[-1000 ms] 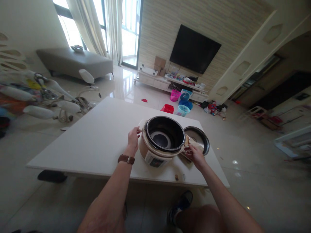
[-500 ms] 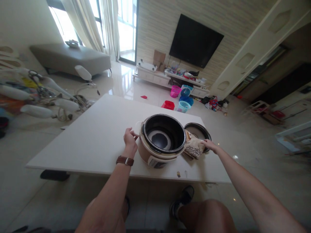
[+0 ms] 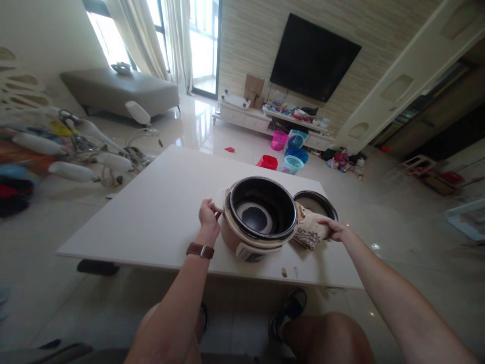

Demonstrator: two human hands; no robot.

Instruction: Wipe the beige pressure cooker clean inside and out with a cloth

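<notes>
An electric pressure cooker point(image 3: 232, 236) with a beige body and a black, lidless interior stands upright on the white table point(image 3: 151, 212). My left hand point(image 3: 209, 217) is closed on the pale handle at the cooker's left side. On the other side, my right hand point(image 3: 335, 229) grips a cream cloth point(image 3: 311, 228) with a brown pattern, fingers over its right edge. The cloth lies against the cooker's right side. Partly hidden behind it is a round, dark-rimmed piece point(image 3: 316, 200) that looks like the lid.
Two small items, one a yellowish scrap point(image 3: 284, 272), lie near the table's front edge. Beyond the far edge are a red basin point(image 3: 267, 162) and a light blue basket point(image 3: 293, 164). A white lamp-like fixture point(image 3: 71, 171) with several arms is on the left.
The view has shifted slightly, so everything sits a little further right. My right hand has moved a bit on the cloth, with more of its fingers showing. The left hand keeps its hold.
</notes>
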